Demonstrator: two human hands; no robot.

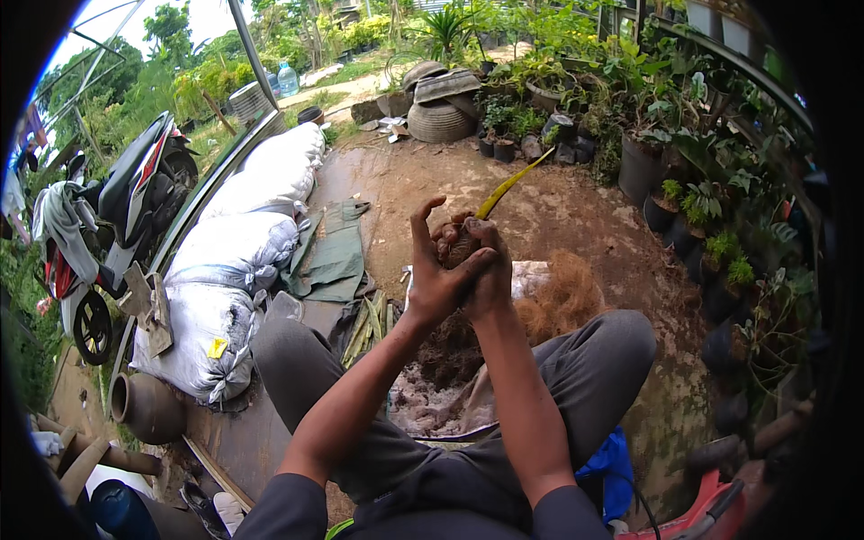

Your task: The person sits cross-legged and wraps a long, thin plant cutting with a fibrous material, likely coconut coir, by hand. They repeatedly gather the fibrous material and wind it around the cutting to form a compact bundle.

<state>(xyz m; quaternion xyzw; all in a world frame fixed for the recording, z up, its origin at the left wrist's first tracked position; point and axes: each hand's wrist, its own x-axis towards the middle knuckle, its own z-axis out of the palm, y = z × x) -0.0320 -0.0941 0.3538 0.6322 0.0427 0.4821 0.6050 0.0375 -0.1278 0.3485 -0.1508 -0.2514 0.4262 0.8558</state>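
Note:
In front of me, a fibrous brown root ball with a long yellow-green leaf is cupped between my hands. My left hand wraps it from the left, index finger raised and thumb reaching across to the other hand. Pressed against it from the right is my right hand, its thumb near the base of the leaf. The palms hide part of the ball. Beneath my forearms, dark crumbly potting material lies on a pale soiled sheet. Loose brown fibre, like coconut fibre, is heaped to the right.
White filled sacks line the left, near a dark green cloth and cut green strips. A clay pot and a motorcycle stand farther left. Potted plants edge the right; stacked pots stand ahead.

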